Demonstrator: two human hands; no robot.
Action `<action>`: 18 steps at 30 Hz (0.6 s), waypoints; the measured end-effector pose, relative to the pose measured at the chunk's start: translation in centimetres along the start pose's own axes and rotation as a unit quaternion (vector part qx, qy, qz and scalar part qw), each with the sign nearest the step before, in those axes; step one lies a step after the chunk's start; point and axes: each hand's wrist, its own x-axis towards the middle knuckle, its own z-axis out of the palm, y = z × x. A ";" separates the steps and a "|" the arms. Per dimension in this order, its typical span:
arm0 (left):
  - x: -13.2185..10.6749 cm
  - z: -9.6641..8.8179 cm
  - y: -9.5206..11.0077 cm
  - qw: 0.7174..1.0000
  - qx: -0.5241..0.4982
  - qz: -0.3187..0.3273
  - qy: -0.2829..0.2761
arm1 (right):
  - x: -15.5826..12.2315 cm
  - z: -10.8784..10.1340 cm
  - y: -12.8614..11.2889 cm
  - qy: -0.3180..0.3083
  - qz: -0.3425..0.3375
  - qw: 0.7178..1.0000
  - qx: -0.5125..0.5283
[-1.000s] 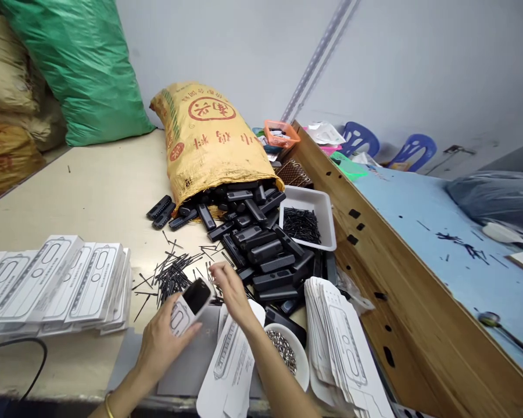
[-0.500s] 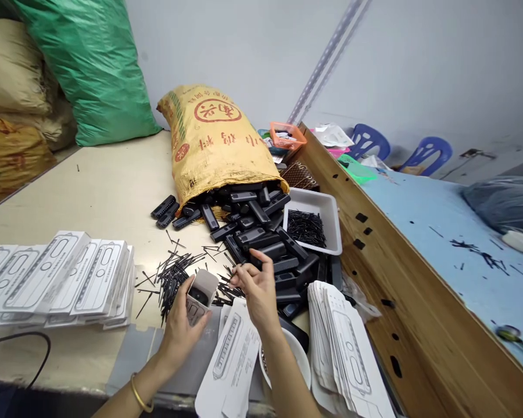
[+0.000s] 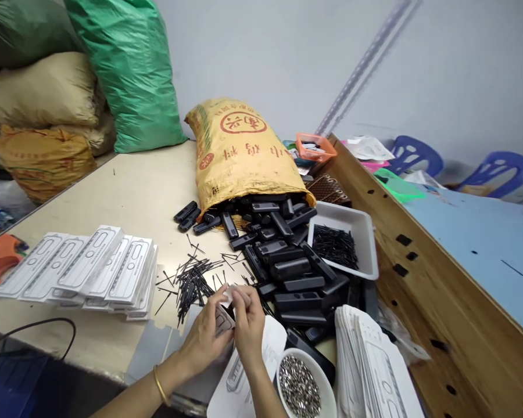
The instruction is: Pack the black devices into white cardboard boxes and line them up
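A small white printed box (image 3: 224,321) stands between my two hands with its top end toward me, something dark showing inside. My left hand (image 3: 207,331) is wrapped round its side. At the top flap, the fingers of my right hand (image 3: 249,319) are closed and pinch the card. Under my wrists lies a flat white printed carton (image 3: 268,342). Just beyond my fingers is a loose pile of thin black sticks (image 3: 194,284). A white bowl (image 3: 331,400) of small shiny metal pieces sits right of my right forearm.
Black oblong cases (image 3: 294,268) spill from a yellow sack (image 3: 253,165). A white tray (image 3: 368,247) holds more black sticks. Filled boxes (image 3: 89,261) are stacked at left, flat cartons (image 3: 386,371) at right. A wooden board (image 3: 422,284) edges the table; an orange tape dispenser (image 3: 2,261) lies far left.
My right hand has moved left from above the black sticks onto the box's top flap, which is now folded over more. The view has shifted left, and the metal pieces in the bowl now show.
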 end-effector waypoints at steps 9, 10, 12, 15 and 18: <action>0.3 0.1 -0.3 0.997 -0.063 -0.025 0.028 | -2.0 0.9 0.8 0.026 -0.144 0.988 -0.044; 0.3 0.1 -0.5 0.998 -0.058 -0.021 0.026 | -2.0 0.9 1.1 0.018 -0.167 0.985 -0.049; 0.4 0.2 -0.7 0.999 -0.041 -0.020 0.021 | -2.3 1.0 1.5 -0.001 -0.211 0.976 -0.056; 0.8 -0.6 0.3 0.999 0.019 -0.029 0.007 | -2.7 0.5 1.7 -0.037 -0.174 0.983 -0.047; 1.6 -3.9 3.4 0.992 0.102 -0.068 0.040 | -2.7 -0.7 1.4 -0.043 -0.044 0.998 0.008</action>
